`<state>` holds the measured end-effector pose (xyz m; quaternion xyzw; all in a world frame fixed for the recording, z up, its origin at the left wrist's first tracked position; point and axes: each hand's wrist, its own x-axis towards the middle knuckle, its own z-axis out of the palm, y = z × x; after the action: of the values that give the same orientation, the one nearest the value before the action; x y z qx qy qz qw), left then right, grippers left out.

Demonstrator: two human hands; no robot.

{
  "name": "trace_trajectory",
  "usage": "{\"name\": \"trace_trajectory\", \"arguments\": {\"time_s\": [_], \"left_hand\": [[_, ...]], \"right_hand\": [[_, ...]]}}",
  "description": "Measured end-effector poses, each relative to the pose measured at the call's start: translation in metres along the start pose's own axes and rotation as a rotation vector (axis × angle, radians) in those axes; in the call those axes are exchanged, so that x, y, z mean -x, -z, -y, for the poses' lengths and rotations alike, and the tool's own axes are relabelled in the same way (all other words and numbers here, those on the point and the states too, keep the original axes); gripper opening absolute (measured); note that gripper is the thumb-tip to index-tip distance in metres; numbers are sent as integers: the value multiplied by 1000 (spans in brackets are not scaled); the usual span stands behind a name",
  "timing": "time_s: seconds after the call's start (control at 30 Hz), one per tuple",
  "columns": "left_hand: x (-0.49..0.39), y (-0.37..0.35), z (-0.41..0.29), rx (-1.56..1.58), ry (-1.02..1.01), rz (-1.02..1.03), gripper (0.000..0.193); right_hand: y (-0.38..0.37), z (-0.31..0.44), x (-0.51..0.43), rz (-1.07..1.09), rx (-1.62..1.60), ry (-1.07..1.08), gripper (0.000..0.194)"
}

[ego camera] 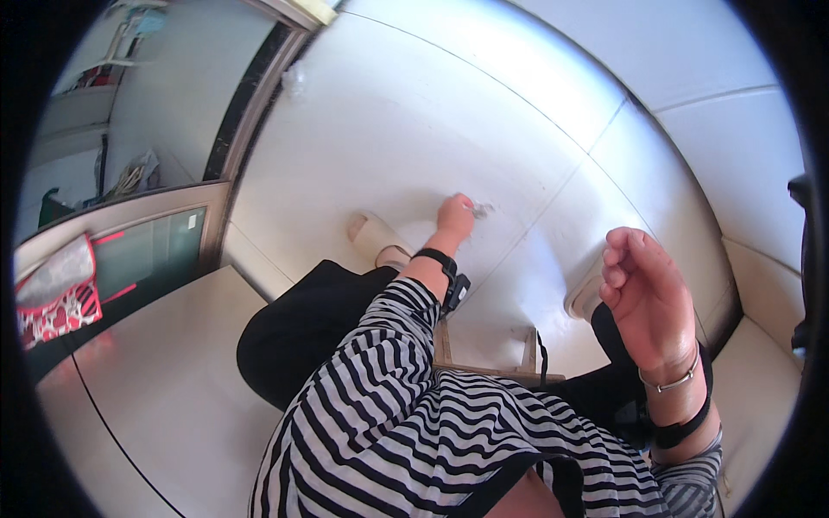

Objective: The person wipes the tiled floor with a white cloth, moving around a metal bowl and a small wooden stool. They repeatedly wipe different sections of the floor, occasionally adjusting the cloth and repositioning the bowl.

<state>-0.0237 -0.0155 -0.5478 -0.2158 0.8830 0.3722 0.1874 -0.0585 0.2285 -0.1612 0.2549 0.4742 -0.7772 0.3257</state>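
My left hand (456, 213) reaches down to the pale tiled floor (401, 129), fingers closed at a small crumpled greyish thing (481, 210), too small to name. A black strap with a small black device (458, 291) circles that wrist. Raised at the right, my right hand (647, 291) is palm up with loosely curled fingers and nothing visible in it. It wears a metal bracelet (673, 383) and a black strap. My feet, in light slippers (372, 236), stand apart on the floor, with part of a wooden frame (505, 374) between my legs.
Left, a framed glass panel (152, 239) stands beside a heart-patterned red and white bag (65, 298). A thin black cord (110, 427) crosses the pale surface below. A clear crumpled thing (295, 81) lies near the door frame. Pale walls or panels (719, 136) bound the right.
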Motion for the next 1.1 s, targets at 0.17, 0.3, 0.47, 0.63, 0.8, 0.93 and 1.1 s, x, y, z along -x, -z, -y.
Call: {"name": "trace_trajectory", "arguments": {"time_s": [0.17, 0.3, 0.47, 0.63, 0.8, 0.93, 1.1], "left_hand": [[-39, 109, -31, 208, 93, -287, 11], [-59, 179, -31, 424, 172, -414, 19], [-87, 239, -5, 456, 98, -610, 34], [-108, 264, 9, 541, 11, -507, 50], [-125, 227, 66, 314, 10, -411, 49], [-136, 201, 103, 146, 85, -352, 50], [-149, 190, 80, -49, -16, -362, 48]], "right_hand": [[-7, -3, 16, 53, 22, 14, 25], [-15, -9, 19, 130, 16, -58, 25], [-14, -2, 19, 210, -12, -74, 25], [-13, -6, 13, 121, -77, -144, 24], [-18, -13, -7, 62, -80, -213, 23], [-16, -8, -26, -65, -106, -192, 22], [-14, -6, -46, -103, -122, -217, 22]]}}
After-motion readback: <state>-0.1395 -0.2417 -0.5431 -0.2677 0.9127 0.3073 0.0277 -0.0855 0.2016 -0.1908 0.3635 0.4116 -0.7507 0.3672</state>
